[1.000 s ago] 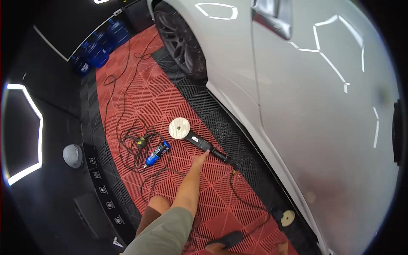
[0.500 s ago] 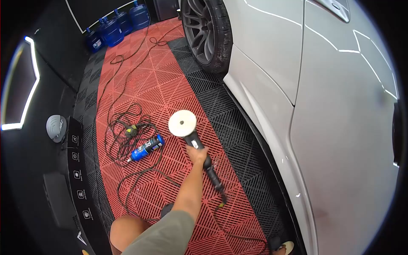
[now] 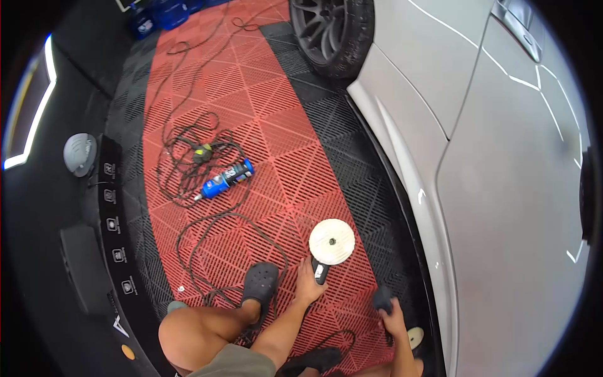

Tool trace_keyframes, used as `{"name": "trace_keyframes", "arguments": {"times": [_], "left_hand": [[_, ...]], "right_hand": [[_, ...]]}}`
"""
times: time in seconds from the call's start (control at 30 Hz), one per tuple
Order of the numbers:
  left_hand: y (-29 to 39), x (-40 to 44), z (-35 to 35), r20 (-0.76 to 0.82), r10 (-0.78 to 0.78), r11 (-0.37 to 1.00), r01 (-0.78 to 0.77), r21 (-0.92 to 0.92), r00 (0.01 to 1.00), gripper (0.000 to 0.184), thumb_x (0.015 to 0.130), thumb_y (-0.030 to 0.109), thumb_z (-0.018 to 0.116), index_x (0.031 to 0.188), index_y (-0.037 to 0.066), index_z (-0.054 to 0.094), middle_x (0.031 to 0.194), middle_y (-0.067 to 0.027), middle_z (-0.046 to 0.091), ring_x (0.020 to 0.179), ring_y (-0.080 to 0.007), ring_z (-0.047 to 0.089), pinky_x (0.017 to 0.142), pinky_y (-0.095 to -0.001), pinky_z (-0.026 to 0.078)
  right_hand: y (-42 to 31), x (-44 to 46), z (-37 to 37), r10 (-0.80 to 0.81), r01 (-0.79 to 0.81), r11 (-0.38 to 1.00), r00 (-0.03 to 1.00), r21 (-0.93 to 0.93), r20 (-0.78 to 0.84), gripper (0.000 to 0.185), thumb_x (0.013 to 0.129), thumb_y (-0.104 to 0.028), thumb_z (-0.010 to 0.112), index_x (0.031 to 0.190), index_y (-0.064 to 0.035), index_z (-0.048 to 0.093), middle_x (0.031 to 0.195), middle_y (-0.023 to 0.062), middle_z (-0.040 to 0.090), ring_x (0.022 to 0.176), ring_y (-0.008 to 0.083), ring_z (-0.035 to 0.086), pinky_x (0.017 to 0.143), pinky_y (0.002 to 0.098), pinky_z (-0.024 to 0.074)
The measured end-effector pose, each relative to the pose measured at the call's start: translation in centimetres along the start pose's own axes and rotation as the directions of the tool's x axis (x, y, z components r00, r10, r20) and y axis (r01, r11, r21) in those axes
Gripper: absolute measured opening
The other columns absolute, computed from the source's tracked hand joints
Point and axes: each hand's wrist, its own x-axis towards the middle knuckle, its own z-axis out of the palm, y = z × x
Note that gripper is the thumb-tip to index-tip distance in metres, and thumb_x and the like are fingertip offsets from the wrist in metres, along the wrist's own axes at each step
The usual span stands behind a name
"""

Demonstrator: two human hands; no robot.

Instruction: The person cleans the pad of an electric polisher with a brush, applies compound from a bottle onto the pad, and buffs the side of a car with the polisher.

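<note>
My left hand [image 3: 309,286] is closed around the black body of a car polisher [image 3: 321,271]. Its round, cream-coloured pad [image 3: 332,241] faces up toward me over the red floor tiles. Down at the lower right, my right hand [image 3: 394,320] grips a small dark tool [image 3: 381,298] with a rounded, brush-like end; its exact kind is unclear. Beside that hand a second cream pad [image 3: 415,338] lies at the car's edge, partly hidden. A blue bottle [image 3: 226,180] with a pointed nozzle rests on its side on the floor, away from both hands.
The silver car [image 3: 502,207] fills the right side, its wheel [image 3: 330,31] further ahead. Tangled black cord [image 3: 182,160] with a yellow-green connector [image 3: 202,152] spreads over the floor. A black cabinet [image 3: 113,239] carries a grey cap [image 3: 80,154]. Blue water jugs [image 3: 169,12] stand far back.
My left hand has brought the polisher closer to me and to the right. My right hand has come up from the bottom edge with the dark tool. The view has tilted down, showing my feet.
</note>
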Motion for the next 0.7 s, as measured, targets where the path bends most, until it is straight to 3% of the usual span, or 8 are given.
{"name": "trace_keyframes", "arguments": {"times": [0.03, 0.1, 0.2, 0.33, 0.47, 0.53, 0.6, 0.7], "left_hand": [[-0.2, -0.5, 0.5, -0.020, 0.013, 1.000, -0.014, -0.013, 1.000, 0.105, 0.066, 0.014, 0.080, 0.152, -0.006, 0.022, 0.152, -0.0294, 0.035, 0.146, -0.0446, 0.027, 0.122, -0.0480, 0.026], [0.3, -1.2, 1.1, -0.064, 0.035, 0.999, -0.034, 0.021, 0.997, 0.103, 0.069, 0.011, 0.077, 0.154, -0.005, 0.021, 0.154, -0.0285, 0.034, 0.145, -0.0415, 0.032, 0.122, -0.0439, 0.027], [0.8, -1.3, 0.9, -0.053, -0.009, 1.000, 0.009, -0.010, 0.999, 0.102, 0.070, 0.013, 0.077, 0.154, -0.004, 0.022, 0.155, -0.0275, 0.034, 0.145, -0.0390, 0.034, 0.122, -0.0436, 0.028], [0.9, -1.2, 0.7, -0.116, 0.054, 0.998, -0.050, 0.033, 0.992, 0.105, 0.067, 0.015, 0.080, 0.153, -0.001, 0.022, 0.145, -0.0277, 0.044, 0.136, -0.0417, 0.044, 0.117, -0.0468, 0.034], [0.5, -1.2, 1.0, -0.104, 0.032, 0.999, -0.028, 0.037, 0.994, 0.106, 0.067, 0.016, 0.081, 0.153, -0.001, 0.023, 0.145, -0.0270, 0.045, 0.135, -0.0408, 0.045, 0.117, -0.0469, 0.034], [0.6, -1.3, 0.7, -0.098, 0.022, 0.999, -0.019, 0.038, 0.995, 0.106, 0.066, 0.016, 0.081, 0.154, 0.000, 0.023, 0.145, -0.0270, 0.044, 0.135, -0.0410, 0.046, 0.116, -0.0475, 0.036], [0.7, -1.2, 0.3, -0.030, -0.008, 1.000, 0.008, -0.004, 1.000, 0.107, 0.069, 0.018, 0.080, 0.155, -0.001, 0.019, 0.154, -0.0249, 0.036, 0.140, -0.0401, 0.040, 0.116, -0.0470, 0.035], [-0.4, -1.2, 1.2, -0.036, -0.017, 1.000, 0.017, -0.008, 0.999, 0.109, 0.066, 0.016, 0.082, 0.154, -0.001, 0.020, 0.150, -0.0255, 0.041, 0.138, -0.0413, 0.042, 0.114, -0.0474, 0.038]], "right_hand": [[-1.9, 0.3, 0.4, -0.254, 0.250, 0.952, 0.967, -0.177, 0.001, 0.059, 0.090, -0.001, 0.062, 0.143, -0.0077, 0.038, 0.099, 0.0229, 0.069, 0.083, 0.0301, 0.071, 0.076, 0.0408, 0.0545], [-10.1, -0.5, 1.8, -0.443, 0.415, 0.885, 0.890, -0.211, -0.106, 0.058, 0.091, -0.005, 0.065, 0.143, -0.0094, 0.039, 0.093, 0.0216, 0.066, 0.087, 0.0316, 0.070, 0.078, 0.0412, 0.0531], [-19.6, -0.8, 2.5, -0.314, 0.302, 0.946, 0.943, -0.114, -0.108, 0.065, 0.095, -0.010, 0.062, 0.153, -0.0138, 0.033, 0.118, 0.0298, 0.066, 0.112, 0.0451, 0.065, 0.094, 0.0459, 0.0515], [-25.4, 3.2, 3.7, -0.610, 0.591, 0.792, 0.780, -0.156, -0.140, 0.067, 0.096, -0.013, 0.059, 0.156, -0.0205, 0.032, 0.106, 0.0318, 0.067, 0.099, 0.0463, 0.068, 0.083, 0.0466, 0.0550], [-25.5, 7.4, 5.9, -0.595, 0.477, 0.715, 0.799, -0.511, -0.087, 0.071, 0.092, -0.006, 0.058, 0.157, -0.0207, 0.033, 0.093, 0.0278, 0.067, 0.083, 0.0443, 0.069, 0.075, 0.0495, 0.0558], [-21.9, 6.9, 7.5, -0.559, 0.412, 0.555, 0.828, -0.722, 0.043, 0.078, 0.087, 0.000, 0.055, 0.157, -0.0247, 0.032, 0.083, 0.0267, 0.064, 0.066, 0.0438, 0.065, 0.062, 0.0531, 0.0547], [-17.3, 3.7, 7.9, -0.598, 0.448, 0.541, 0.800, -0.711, 0.048, 0.083, 0.084, -0.001, 0.056, 0.157, -0.0342, 0.033, 0.077, 0.0244, 0.062, 0.058, 0.0410, 0.064, 0.056, 0.0503, 0.0546], [-15.0, -1.7, 8.7, -0.391, 0.452, 0.476, 0.877, -0.754, 0.279, 0.080, 0.085, -0.007, 0.059, 0.154, -0.0417, 0.036, 0.077, 0.0210, 0.064, 0.059, 0.0383, 0.065, 0.056, 0.0509, 0.0545]]}}
